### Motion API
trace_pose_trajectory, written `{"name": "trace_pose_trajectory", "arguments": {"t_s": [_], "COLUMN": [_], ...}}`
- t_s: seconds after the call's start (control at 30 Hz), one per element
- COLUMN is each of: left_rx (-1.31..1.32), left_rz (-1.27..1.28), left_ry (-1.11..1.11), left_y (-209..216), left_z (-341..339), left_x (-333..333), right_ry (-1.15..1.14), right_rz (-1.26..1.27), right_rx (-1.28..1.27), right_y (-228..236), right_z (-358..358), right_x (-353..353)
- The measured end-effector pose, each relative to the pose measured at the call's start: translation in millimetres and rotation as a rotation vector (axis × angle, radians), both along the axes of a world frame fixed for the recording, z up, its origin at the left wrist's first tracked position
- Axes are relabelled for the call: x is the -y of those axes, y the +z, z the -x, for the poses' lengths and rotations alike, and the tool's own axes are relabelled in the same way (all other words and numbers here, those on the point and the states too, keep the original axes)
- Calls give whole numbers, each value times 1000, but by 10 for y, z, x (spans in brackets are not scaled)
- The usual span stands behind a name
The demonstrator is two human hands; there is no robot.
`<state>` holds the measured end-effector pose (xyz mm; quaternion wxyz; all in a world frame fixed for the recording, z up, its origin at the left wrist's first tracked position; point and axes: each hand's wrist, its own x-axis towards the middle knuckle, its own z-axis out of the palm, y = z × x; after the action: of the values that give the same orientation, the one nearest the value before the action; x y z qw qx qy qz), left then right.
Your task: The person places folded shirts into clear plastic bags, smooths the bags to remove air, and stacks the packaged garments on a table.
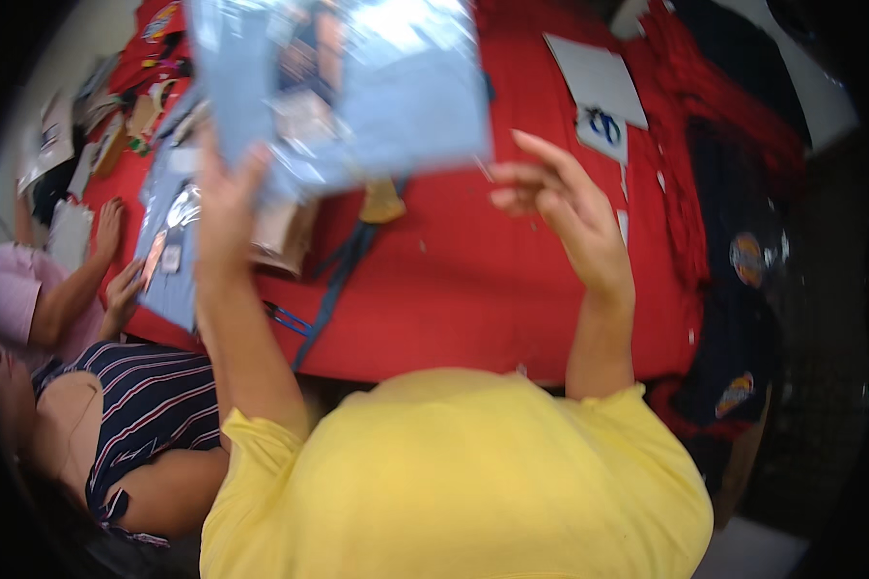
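A folded light-blue garment in a shiny transparent plastic bag point(410, 111) is lifted over the table, somewhat blurred. Its lower left corner is gripped by my left hand point(227, 207), the fingers closed at the edge. Dark and orange tags show through the plastic. My right hand point(579, 222) is raised just beyond the bag's lower right corner, fingers spread and apart from it. Below the bag, a dark blue strap point(338, 280) runs toward the table's near edge, beside a yellowish object point(383, 201) and a beige stack point(285, 236).
A red cloth point(473, 299) covers the table. Blue-handled thread snips point(288, 318) lie near its front edge; blue-handled scissors point(603, 125) rest on white card at right. Red and dark garments point(734, 251) line the right side. At left, co-workers' hands point(121, 289) touch another blue garment point(169, 261).
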<state>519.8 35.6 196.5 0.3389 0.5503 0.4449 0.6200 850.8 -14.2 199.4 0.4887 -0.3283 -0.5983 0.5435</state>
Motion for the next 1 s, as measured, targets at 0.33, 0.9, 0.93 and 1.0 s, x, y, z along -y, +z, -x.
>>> {"name": "trace_pose_trajectory", "arguments": {"t_s": [0.33, 0.9, 0.93, 1.0], "left_rx": [-799, -1071, -1070, -1078], "left_rz": [-205, 51, 39, 24], "left_ry": [328, -46, -47, -53], "left_y": [-547, -2030, -2030, -2037], "left_z": [68, -1075, -1070, -1048], "left_x": [-73, 1619, 1623, 1643], "right_ry": [-602, -382, -213, -2], "right_rz": [67, -565, -552, -553], "right_rx": [937, 1457, 1383, 1280], "right_y": [-1554, -2163, -2040, -1956], "right_z": [-973, -340, -237, -172], "right_x": [478, -309, 195, 1150]}}
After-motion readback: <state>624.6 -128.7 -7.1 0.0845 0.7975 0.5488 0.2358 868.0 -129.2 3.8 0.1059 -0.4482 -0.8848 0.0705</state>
